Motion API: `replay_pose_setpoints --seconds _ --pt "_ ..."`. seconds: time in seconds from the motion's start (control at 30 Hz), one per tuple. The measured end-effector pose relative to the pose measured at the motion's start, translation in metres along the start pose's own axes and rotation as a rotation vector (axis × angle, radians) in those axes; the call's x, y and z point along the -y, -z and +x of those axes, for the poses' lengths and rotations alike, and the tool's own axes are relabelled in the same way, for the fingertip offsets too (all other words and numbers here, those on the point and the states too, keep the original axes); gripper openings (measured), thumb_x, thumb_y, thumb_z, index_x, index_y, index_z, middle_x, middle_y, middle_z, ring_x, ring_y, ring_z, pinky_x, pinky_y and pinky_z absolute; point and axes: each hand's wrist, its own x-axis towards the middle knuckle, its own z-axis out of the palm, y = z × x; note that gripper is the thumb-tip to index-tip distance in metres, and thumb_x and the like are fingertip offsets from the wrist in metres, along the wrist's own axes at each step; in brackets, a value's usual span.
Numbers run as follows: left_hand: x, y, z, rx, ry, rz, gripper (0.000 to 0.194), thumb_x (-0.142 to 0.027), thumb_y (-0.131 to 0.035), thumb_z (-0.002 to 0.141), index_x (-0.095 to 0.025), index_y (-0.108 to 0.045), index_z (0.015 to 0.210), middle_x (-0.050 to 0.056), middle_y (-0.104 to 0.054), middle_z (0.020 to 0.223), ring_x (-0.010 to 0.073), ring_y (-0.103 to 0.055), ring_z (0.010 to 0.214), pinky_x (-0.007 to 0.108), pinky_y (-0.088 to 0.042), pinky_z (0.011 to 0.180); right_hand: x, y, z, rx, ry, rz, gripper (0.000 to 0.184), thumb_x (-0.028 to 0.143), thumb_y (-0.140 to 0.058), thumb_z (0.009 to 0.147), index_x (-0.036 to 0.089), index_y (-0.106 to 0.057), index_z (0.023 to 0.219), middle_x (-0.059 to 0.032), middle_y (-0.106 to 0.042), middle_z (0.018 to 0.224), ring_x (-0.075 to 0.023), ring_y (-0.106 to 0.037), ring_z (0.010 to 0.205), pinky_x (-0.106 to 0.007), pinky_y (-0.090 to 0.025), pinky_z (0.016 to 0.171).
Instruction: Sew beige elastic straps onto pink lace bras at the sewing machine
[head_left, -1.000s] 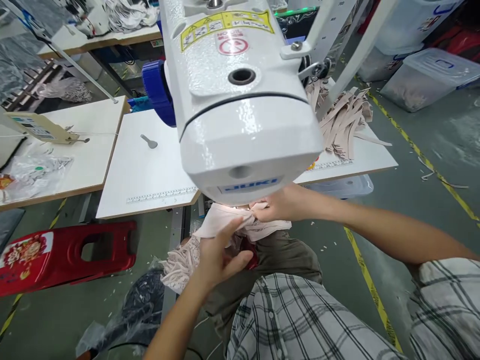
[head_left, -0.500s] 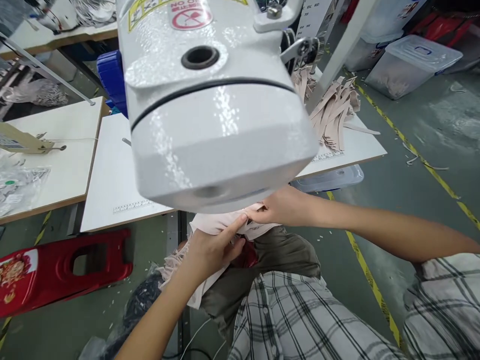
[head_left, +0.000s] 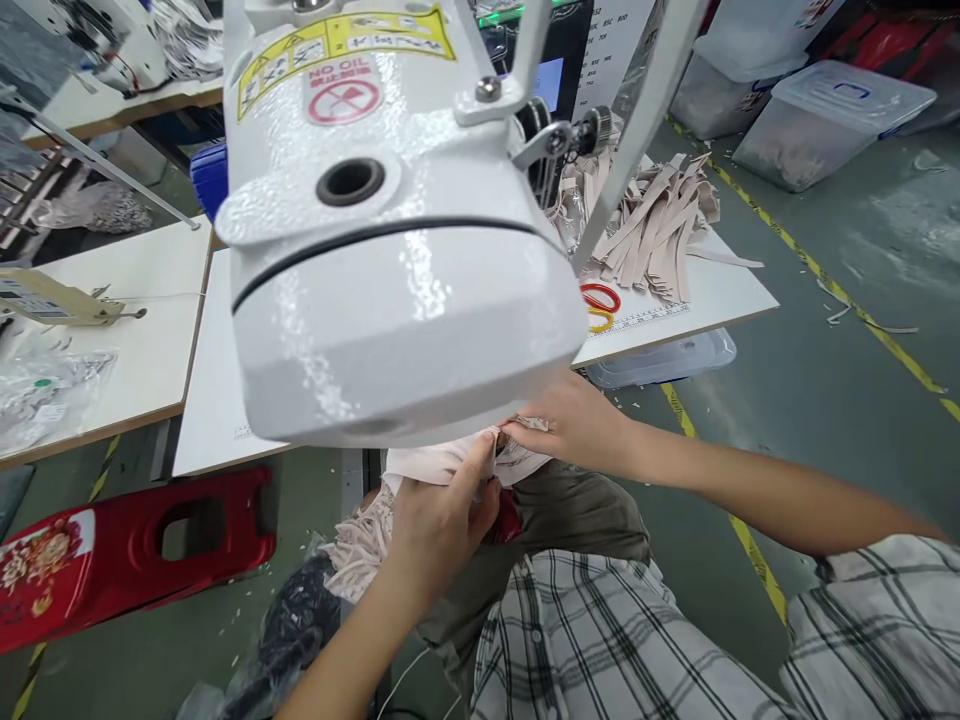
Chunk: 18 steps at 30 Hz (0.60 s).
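Just below the front of a white sewing machine [head_left: 405, 330], both hands hold pale pink fabric [head_left: 427, 462] above my lap. My left hand [head_left: 442, 515] pinches the cloth between thumb and fingers. Close beside it, my right hand [head_left: 566, 420] grips the same cloth near its edge, with the fingertips partly tucked behind the machine head. The machine hides the needle area and the far part of the fabric. A bunch of pale fabric strips [head_left: 364, 550] hangs to the left of my knees.
Pale strips [head_left: 660, 235] are piled on the white table [head_left: 720, 285] at right, near red-and-yellow-handled scissors [head_left: 600, 300]. A red stool [head_left: 135, 550] lies at lower left. Another sewing table [head_left: 150, 370] adjoins on the left. Clear plastic boxes [head_left: 832, 120] stand on the floor at upper right.
The view has shifted, so the machine sits further left and the scissors now show. Both hands keep hold of the fabric in nearly the same place.
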Motion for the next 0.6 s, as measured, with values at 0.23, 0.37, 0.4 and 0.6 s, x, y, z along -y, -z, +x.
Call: replay_pose_setpoints --seconds 0.23,0.37,0.4,0.6 --pt "0.003 0.003 -0.002 0.012 -0.013 0.004 0.056 -0.023 -0.060 0.090 -0.016 -0.046 0.144 0.016 -0.073 0.118 0.0305 -0.070 0.107 0.040 -0.056 0.089 -0.006 -0.008 -0.014 -0.116 0.263 -0.176 0.029 0.012 -0.046 0.094 0.026 -0.071 0.101 -0.0028 -0.072 0.087 -0.0182 -0.061 0.097 -0.034 -0.045 0.087" --pt "0.018 0.009 -0.004 0.069 -0.099 -0.011 0.046 -0.026 -0.062 0.090 -0.018 -0.055 0.134 0.012 -0.076 0.108 0.0287 -0.073 0.094 0.039 -0.058 0.080 -0.007 -0.008 -0.013 -0.149 0.280 -0.226 0.026 0.012 -0.051 0.093 0.028 -0.072 0.096 -0.0015 -0.071 0.085 -0.0189 -0.059 0.097 -0.035 -0.044 0.088" --pt "0.021 0.010 -0.003 0.075 -0.120 0.016 0.044 -0.024 -0.062 0.090 -0.019 -0.057 0.133 0.010 -0.077 0.104 0.0279 -0.073 0.089 0.039 -0.059 0.076 -0.007 -0.007 -0.013 -0.159 0.262 -0.215 0.026 0.012 -0.051 0.092 0.027 -0.073 0.095 -0.0019 -0.071 0.085 -0.0186 -0.059 0.094 -0.035 -0.044 0.087" --pt "0.010 0.012 0.006 0.083 -0.054 0.133 0.037 -0.020 -0.057 0.090 -0.019 -0.061 0.126 0.011 -0.076 0.105 0.0301 -0.072 0.091 0.041 -0.058 0.072 -0.014 -0.015 -0.018 0.004 -0.238 0.476 0.030 0.028 -0.043 0.099 0.023 -0.066 0.118 -0.0026 -0.066 0.086 -0.0122 -0.054 0.063 -0.027 -0.048 0.061"
